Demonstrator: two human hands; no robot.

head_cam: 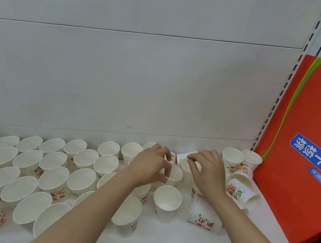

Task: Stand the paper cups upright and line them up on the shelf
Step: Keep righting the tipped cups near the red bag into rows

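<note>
Two hands: your left hand [151,163] and right hand [206,171] meet near the back of the shelf, both over cups.
Shelf [178,236]: white, with its front edge running under your forearms; bare room lies along the front right, between the lone cup and the red carton.
Red carton [306,158]: it leans at the shelf's right end and closes off that side.
Upright cups [26,171]: many stand mouth-up in packed rows filling the left half, touching or nearly so.
Fallen cups [241,191]: a small jumble lies on its side against the carton; one tipped cup [206,218] lies just beside your right forearm.
Lone cup [167,202]: upright, apart from the rows, between your forearms.
Left hand: fingers curled round the rim of a small upright cup [174,173], grasping it.
Right hand: fingertips bent onto another cup [186,169] just behind; you cannot tell whether they pinch it or only touch it.
</note>
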